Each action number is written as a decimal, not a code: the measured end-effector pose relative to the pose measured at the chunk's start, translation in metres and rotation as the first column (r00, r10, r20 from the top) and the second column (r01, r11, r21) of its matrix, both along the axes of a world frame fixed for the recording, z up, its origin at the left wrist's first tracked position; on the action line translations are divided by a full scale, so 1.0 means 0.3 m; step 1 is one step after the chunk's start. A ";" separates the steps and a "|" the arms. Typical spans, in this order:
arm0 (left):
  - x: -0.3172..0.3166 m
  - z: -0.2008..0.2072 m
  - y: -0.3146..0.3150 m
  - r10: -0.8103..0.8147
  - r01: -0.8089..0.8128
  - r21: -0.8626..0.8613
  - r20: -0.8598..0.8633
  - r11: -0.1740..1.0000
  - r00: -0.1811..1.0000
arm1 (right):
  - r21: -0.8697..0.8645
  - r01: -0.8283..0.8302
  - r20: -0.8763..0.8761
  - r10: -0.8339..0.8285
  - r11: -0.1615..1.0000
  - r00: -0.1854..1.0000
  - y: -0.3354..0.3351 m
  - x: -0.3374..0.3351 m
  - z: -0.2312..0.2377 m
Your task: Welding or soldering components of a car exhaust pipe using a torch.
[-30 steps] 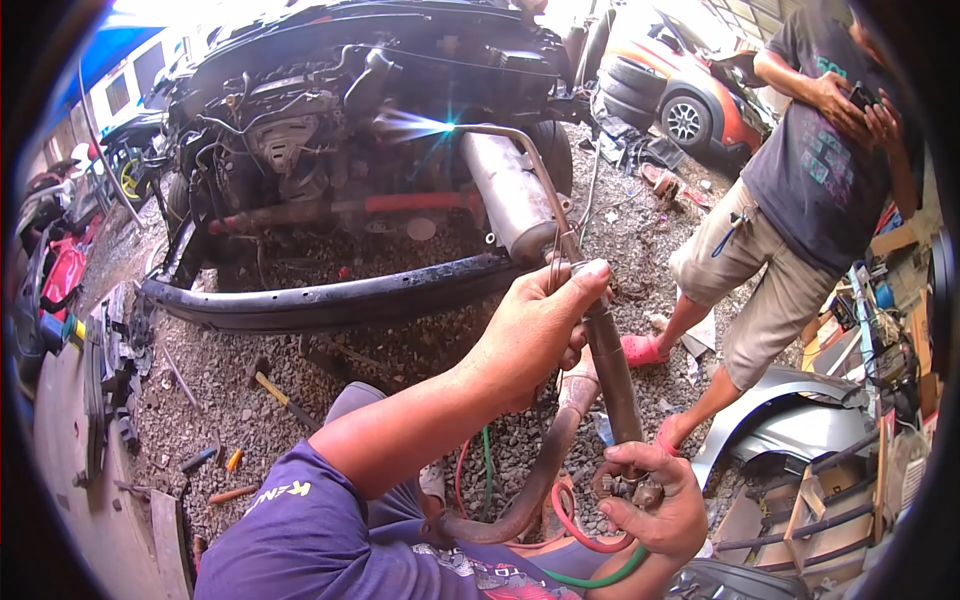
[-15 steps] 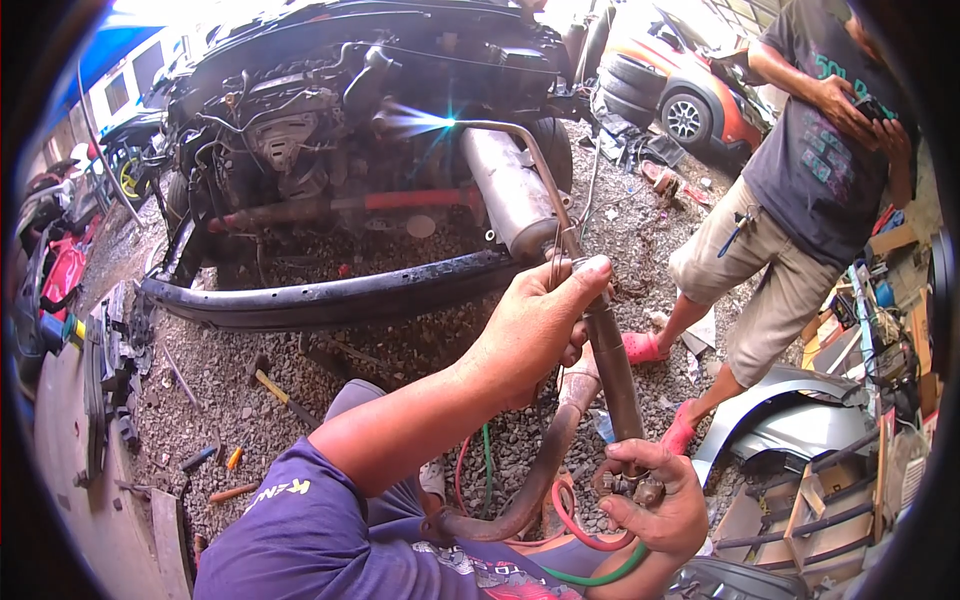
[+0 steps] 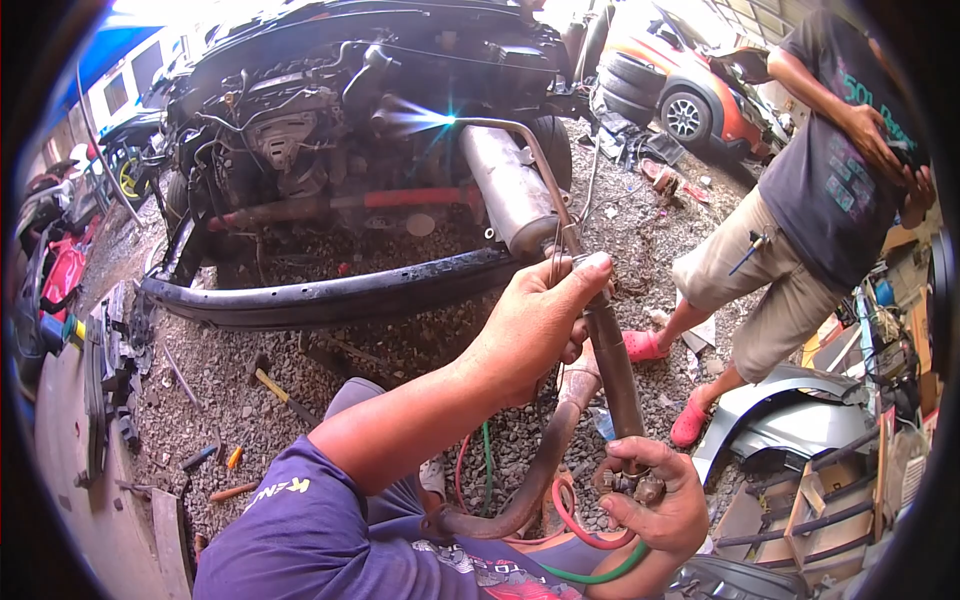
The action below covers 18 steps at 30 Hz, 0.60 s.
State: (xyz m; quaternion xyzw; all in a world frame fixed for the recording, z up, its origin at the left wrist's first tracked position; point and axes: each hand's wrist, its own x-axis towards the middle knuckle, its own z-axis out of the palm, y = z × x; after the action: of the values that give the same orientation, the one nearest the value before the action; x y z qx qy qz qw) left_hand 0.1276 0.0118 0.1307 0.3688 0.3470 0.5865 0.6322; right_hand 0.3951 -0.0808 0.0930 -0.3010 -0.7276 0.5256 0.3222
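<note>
Our left hand [image 3: 540,320] grips the gas torch [image 3: 614,370] before the bumper beam [image 3: 340,304]'s right end, our right hand [image 3: 668,500] pinches its valves [image 3: 625,484], and the co-worker [image 3: 835,185]'s shift rightward leaves the flame [image 3: 422,120] steady.

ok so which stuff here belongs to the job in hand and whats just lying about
Job in hand:
lit torch, in left hand and right hand
red hose
green hose
muffler, perhaps

Lying about:
hammer
silver fender
stacked tyres
</note>
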 end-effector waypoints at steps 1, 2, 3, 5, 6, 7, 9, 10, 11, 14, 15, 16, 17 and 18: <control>0.000 0.000 0.000 0.001 -0.001 -0.002 -0.003 1.000 1.000 | -0.001 0.002 0.001 -0.002 1.000 1.000 0.000 0.001 0.000; 0.001 0.001 0.001 0.001 -0.001 -0.004 -0.005 1.000 1.000 | -0.001 0.002 0.001 -0.002 1.000 1.000 -0.001 0.000 0.000; 0.001 0.002 0.000 0.001 -0.001 -0.004 -0.005 1.000 1.000 | -0.005 0.004 -0.005 -0.004 1.000 1.000 -0.002 0.000 -0.001; 0.001 0.004 -0.003 -0.003 0.003 -0.010 -0.001 1.000 1.000 | -0.010 0.004 -0.011 -0.004 1.000 1.000 -0.003 0.000 -0.004; 0.001 0.003 -0.002 -0.003 0.003 -0.010 -0.001 1.000 1.000 | 0.000 0.004 -0.016 -0.004 1.000 1.000 -0.003 0.000 -0.007; 0.001 0.002 -0.001 -0.007 0.007 -0.005 0.006 1.000 1.000 | 0.011 0.005 -0.021 -0.004 1.000 1.000 -0.003 0.001 -0.008; 0.002 0.000 0.000 -0.012 0.012 0.000 0.013 1.000 1.000 | -0.001 0.005 -0.027 -0.005 1.000 1.000 -0.006 -0.001 -0.003; 0.002 0.000 0.000 -0.010 0.010 0.001 0.010 1.000 1.000 | -0.013 0.005 -0.034 -0.006 1.000 0.999 -0.008 -0.002 -0.001; 0.002 0.000 0.000 -0.008 0.008 0.002 0.006 1.000 1.000 | -0.013 0.005 -0.034 -0.006 1.000 0.999 -0.009 -0.003 0.000; -0.002 -0.004 0.001 -0.019 0.019 0.008 0.005 1.000 1.000 | -0.014 0.018 -0.029 -0.018 1.000 0.999 -0.010 -0.002 0.000; -0.002 -0.004 0.001 -0.018 0.018 0.008 0.004 1.000 1.000 | -0.023 -0.003 -0.025 0.002 1.000 1.000 -0.007 0.000 0.001; 0.000 -0.003 0.001 -0.018 0.018 0.003 0.004 1.000 1.000 | -0.032 -0.021 -0.020 0.020 0.999 1.000 -0.006 0.004 0.002; 0.001 -0.001 0.001 -0.018 0.018 -0.002 0.003 1.000 1.000 | -0.032 -0.020 -0.020 0.019 0.999 1.000 -0.001 0.011 -0.003; 0.000 0.003 -0.001 -0.018 0.018 -0.003 0.003 1.000 1.000 | -0.013 -0.095 -0.053 0.095 0.995 0.994 0.011 0.021 -0.016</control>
State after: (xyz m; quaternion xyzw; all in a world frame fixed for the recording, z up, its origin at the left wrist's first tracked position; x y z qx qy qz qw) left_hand 0.1277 0.0114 0.1316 0.3701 0.3436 0.5809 0.6384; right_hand 0.4014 -0.0773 0.0881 -0.2547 -0.7282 0.5537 0.3134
